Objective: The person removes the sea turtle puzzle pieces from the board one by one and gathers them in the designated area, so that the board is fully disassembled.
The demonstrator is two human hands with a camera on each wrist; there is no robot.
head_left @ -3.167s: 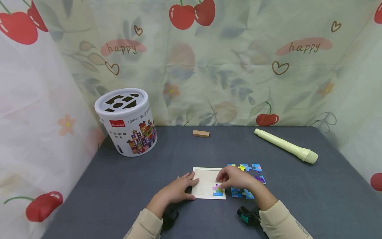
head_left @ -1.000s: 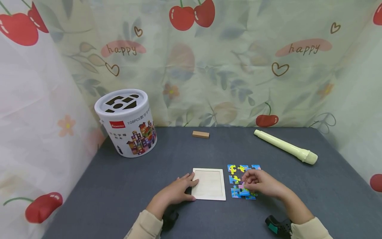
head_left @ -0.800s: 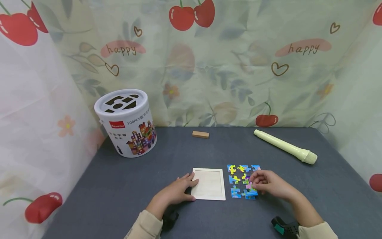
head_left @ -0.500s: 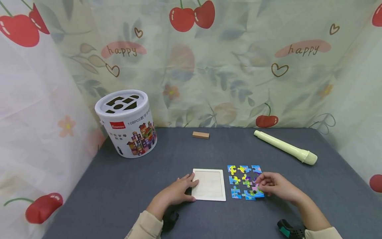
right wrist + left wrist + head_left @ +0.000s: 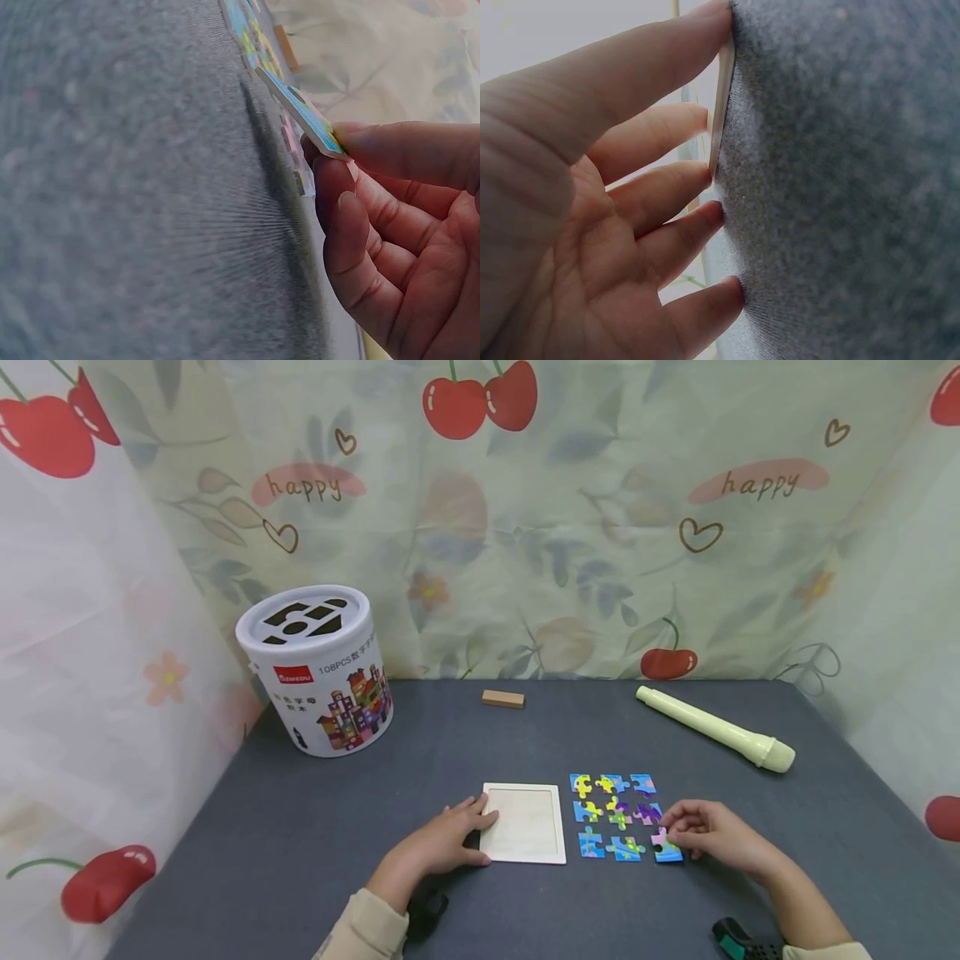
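In the head view, my left hand [image 5: 450, 835] rests at the left edge of a pale wooden puzzle tray [image 5: 523, 823], fingers spread. The left wrist view shows the thumb and fingertips right at the tray's thin edge [image 5: 721, 105], with other fingertips on the dark tabletop. My right hand [image 5: 712, 833] pinches a pink, green and blue jigsaw piece [image 5: 665, 846] between thumb and fingers. In the right wrist view this piece [image 5: 300, 112] is tilted, its blue side out, above the table. Several other colourful jigsaw pieces [image 5: 626, 849] lie in rows between tray and right hand.
A white lidded block bucket [image 5: 322, 677] stands at the back left. A small wooden block [image 5: 503, 698] lies near the back edge, and a pale yellow toy microphone [image 5: 712, 727] at the back right. Printed curtains [image 5: 525, 568] enclose the dark table [image 5: 420, 752].
My right hand has lifted the pink and blue piece out of the tray and carried it right, across the other pieces, to their right end. The left hand stays at the tray.
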